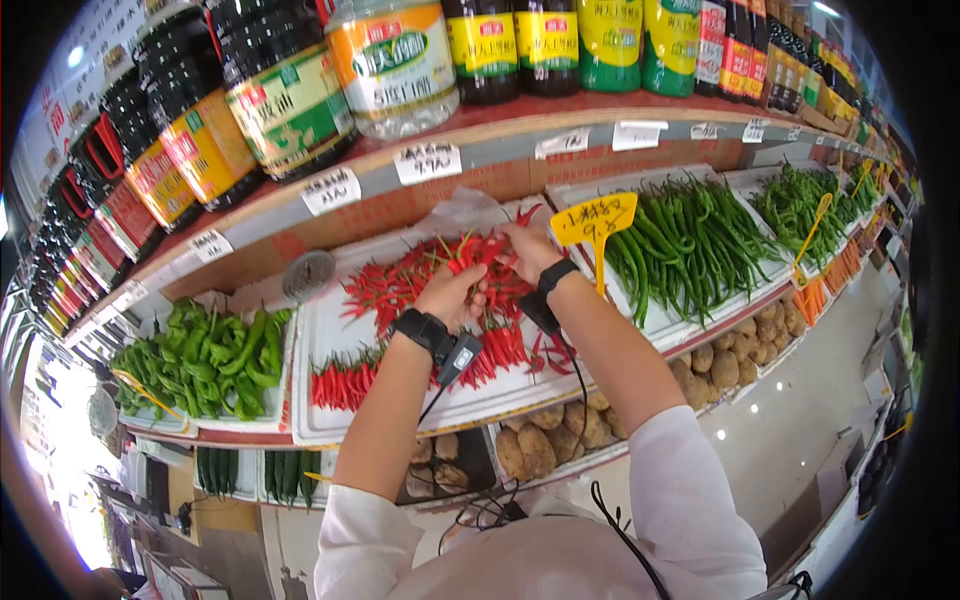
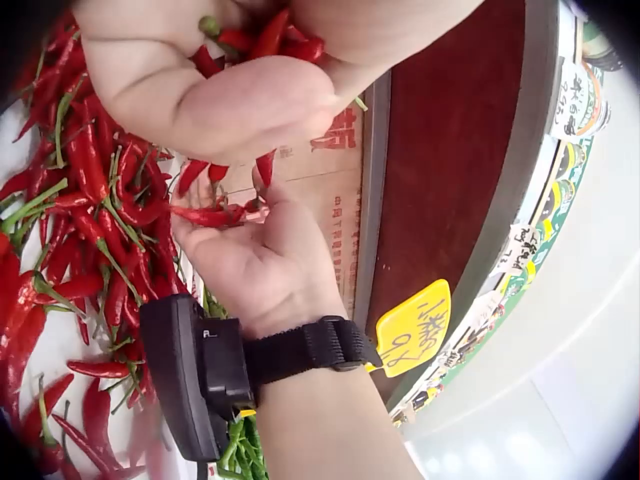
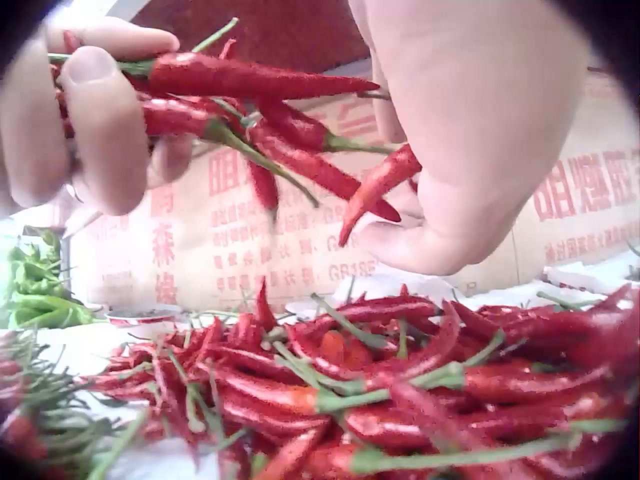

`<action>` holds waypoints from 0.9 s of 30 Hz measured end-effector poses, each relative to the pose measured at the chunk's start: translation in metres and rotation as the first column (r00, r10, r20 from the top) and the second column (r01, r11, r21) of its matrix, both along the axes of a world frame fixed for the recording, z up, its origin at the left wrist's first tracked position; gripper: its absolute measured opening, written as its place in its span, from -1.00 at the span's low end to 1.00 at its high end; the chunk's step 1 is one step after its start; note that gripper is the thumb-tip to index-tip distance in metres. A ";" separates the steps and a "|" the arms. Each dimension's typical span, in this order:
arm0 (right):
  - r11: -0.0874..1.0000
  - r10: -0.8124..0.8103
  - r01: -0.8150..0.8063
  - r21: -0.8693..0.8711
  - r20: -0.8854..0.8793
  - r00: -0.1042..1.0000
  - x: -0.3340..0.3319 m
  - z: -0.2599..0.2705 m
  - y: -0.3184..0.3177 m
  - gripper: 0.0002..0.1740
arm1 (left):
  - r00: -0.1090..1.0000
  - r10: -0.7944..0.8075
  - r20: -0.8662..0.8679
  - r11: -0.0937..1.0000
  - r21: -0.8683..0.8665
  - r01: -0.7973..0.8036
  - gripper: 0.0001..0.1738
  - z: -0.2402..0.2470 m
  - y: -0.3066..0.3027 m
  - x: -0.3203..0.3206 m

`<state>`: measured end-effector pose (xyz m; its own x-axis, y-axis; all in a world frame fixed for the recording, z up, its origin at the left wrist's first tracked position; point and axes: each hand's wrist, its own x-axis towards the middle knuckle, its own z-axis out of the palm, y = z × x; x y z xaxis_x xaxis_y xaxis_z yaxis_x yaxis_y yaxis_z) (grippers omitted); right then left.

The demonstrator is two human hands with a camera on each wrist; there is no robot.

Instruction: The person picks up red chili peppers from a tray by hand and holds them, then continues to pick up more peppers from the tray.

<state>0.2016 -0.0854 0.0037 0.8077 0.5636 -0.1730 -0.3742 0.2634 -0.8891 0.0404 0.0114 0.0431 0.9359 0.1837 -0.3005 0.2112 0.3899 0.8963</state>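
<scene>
The left hand (image 1: 450, 298) grips, fingers curled, a bunch of glossy, tapering red chillies (image 3: 260, 77); just beyond, the right hand (image 1: 527, 254) pinches another chilli (image 3: 382, 190). Sorting seems in hand, the next move likely calling for light fingertips. Below, more chillies (image 1: 385, 290) heap on a white tray (image 1: 322, 330), before printed cardboard (image 3: 270, 245)

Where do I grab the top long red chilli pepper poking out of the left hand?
Probably around the middle of that long, shiny red chilli pepper, coming from the right hand: its green stem end is at the left hand, while its smooth body sticks out sideways, tapering towards you.
</scene>
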 end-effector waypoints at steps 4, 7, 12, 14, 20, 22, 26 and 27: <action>0.993 -0.084 0.093 -0.077 0.120 0.989 0.011 -0.004 0.006 -0.73 | 1.000 0.014 0.021 0.999 -0.034 -0.014 -0.87 -0.004 0.006 -0.004; 0.970 -0.094 0.144 -0.195 0.248 0.964 0.011 -0.003 0.005 -0.40 | 0.998 0.044 0.039 0.997 -0.059 -0.041 -0.87 -0.001 0.007 -0.009; 0.816 -0.031 0.397 -0.420 0.655 0.755 -0.019 0.014 -0.003 -0.25 | 0.991 0.092 0.092 0.994 -0.073 -0.085 -0.86 0.001 0.013 -0.007; 0.944 0.038 0.145 -0.295 0.537 0.843 -0.062 0.051 -0.026 -0.28 | 0.964 0.119 0.236 0.992 -0.079 -0.103 -0.87 0.002 0.010 -0.013; 0.970 0.216 -0.243 -0.021 0.536 0.816 -0.120 0.037 -0.064 -0.61 | 0.953 -0.080 0.292 0.981 0.192 0.023 -0.77 0.011 -0.033 -0.077; 0.953 0.282 -0.289 -0.084 0.586 0.759 -0.147 0.039 -0.088 -0.61 | 0.949 -0.166 0.267 0.963 0.251 0.098 -0.74 0.006 -0.052 -0.105; 0.880 0.458 -0.467 -0.091 0.423 0.782 -0.197 0.027 -0.123 -0.41 | 0.939 -0.320 0.126 0.944 -0.036 0.327 -0.74 -0.015 -0.071 -0.154; 0.858 0.500 -0.510 -0.056 0.314 0.807 -0.209 0.029 -0.130 -0.36 | 0.948 -0.299 0.106 0.949 -0.073 0.307 -0.76 -0.020 -0.078 -0.163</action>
